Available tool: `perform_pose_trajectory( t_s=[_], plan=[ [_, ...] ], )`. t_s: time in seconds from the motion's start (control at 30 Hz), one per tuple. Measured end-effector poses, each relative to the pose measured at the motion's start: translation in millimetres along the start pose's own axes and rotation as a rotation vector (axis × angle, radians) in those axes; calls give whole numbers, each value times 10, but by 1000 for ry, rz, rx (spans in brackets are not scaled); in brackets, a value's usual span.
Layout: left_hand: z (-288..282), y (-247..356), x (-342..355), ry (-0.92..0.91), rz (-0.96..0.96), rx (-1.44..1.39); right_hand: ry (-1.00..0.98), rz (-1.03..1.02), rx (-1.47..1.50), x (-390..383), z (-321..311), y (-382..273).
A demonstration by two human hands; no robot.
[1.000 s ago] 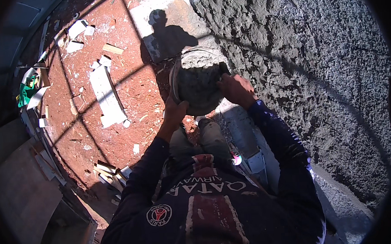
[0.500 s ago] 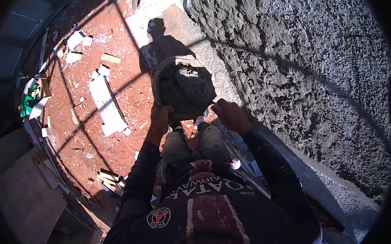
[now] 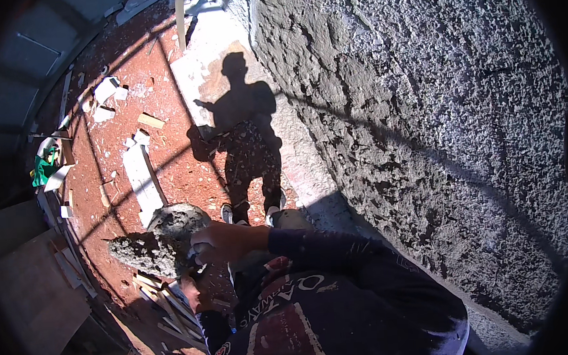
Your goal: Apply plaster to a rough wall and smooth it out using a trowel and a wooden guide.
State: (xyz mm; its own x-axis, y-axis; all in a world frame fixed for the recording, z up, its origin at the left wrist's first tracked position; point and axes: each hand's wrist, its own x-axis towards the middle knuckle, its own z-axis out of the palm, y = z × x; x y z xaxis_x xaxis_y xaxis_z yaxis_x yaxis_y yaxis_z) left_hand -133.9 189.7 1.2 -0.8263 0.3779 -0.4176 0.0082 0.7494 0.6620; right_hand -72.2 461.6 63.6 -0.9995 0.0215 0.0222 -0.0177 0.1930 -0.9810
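Note:
In front of my left side is a rough mass of wet grey mortar (image 3: 147,252), in the round container that I hold; its wall is mostly hidden. My left hand (image 3: 190,290) is below it, closed at the container's near side and partly in shadow. My right arm reaches across my body. My right hand (image 3: 221,242) is closed close above the left, around what looks like a trowel handle; the blade cannot be made out. A rounded grey lump of mortar (image 3: 181,217) shows just beyond the right hand's fingers.
A wall (image 3: 385,126) with rough grey mortar rises along the right. A pale ledge (image 3: 299,157) runs at its foot. White board pieces (image 3: 142,176) and wood scraps (image 3: 151,120) lie on red soil. Several wooden strips (image 3: 168,308) lie at lower left. My shadow falls ahead.
The mortar container has moved from in front of me to lower left, and its mortar is now sunlit. My right hand has swung across to the left, beside my left hand.

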Motion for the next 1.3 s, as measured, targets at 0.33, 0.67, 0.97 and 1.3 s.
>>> perform_pose_trajectory(
  t_s=[0.33,0.67,0.97,1.3],
  plan=[
    [0,-1310,-73,149,-288,-289,1049,600,-113,-1909,-3206,-1606],
    [580,330,783,-248,-309,-738,66,743,-1448,-1261,-1530,-1324],
    [483,856,1060,-596,81,-612,60,810,-761,-885,85,509],
    [-120,676,1284,-605,-205,-908,341,711,-529,-481,364,-392]
  ],
)
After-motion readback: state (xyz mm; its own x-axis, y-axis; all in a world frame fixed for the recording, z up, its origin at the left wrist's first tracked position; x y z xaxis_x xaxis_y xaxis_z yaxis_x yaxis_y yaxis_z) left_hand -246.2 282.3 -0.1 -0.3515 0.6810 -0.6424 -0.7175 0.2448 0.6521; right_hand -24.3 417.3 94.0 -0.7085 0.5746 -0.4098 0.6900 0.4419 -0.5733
